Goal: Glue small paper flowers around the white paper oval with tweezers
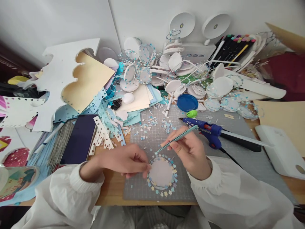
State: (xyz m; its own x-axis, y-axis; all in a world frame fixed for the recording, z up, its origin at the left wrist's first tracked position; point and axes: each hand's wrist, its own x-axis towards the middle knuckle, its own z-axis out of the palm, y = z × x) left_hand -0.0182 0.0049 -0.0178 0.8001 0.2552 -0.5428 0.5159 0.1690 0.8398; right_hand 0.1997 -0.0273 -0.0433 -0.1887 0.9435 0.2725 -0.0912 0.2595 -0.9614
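Note:
A round white disc (pixel 161 172) lies on the grey cutting mat, ringed by small paper flowers (pixel 175 176) in blue, white and yellow. At the disc's left edge, the thumb and fingers of my left hand (pixel 124 161) are pinched on the flower ring. My right hand (pixel 189 151) grips teal tweezers (pixel 177 138) between thumb and fingers. Their tips point down-left to the ring's upper edge, where a tiny pale flower sits at or by them. Whether the tips hold it is too small to tell.
Loose paper flowers (pixel 152 124) are scattered beyond my hands on the cutting mat (pixel 240 127). A blue glue gun (pixel 212 128) with its cord lies to the right, near a blue lid (pixel 187 102). On the left are a phone (pixel 78 139) and punched paper strips (pixel 101 133).

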